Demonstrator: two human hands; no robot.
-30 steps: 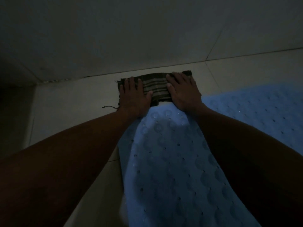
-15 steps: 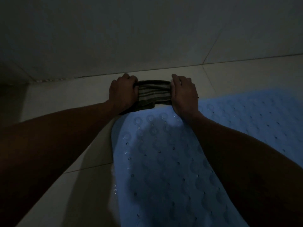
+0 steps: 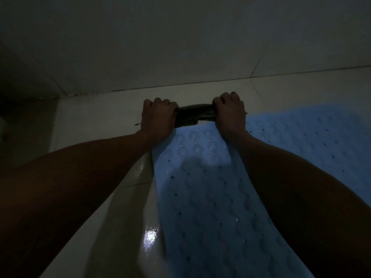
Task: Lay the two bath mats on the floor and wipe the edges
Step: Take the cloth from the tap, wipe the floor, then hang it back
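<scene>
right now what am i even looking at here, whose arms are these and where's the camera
The camera sits on a person's head, looking forward and down, so the two bare arms are the wearer's own. The left hand and the right hand each grip one end of a dark cloth, bunched between them at the far end of a light blue bath mat dotted with small holes. A second bath mat lies to the right. Both mats lie on a pale tiled floor, close to the wall. The room is dim.

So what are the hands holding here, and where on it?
Both hold the dark cloth: left hand grips its left end, right hand its right end.
</scene>
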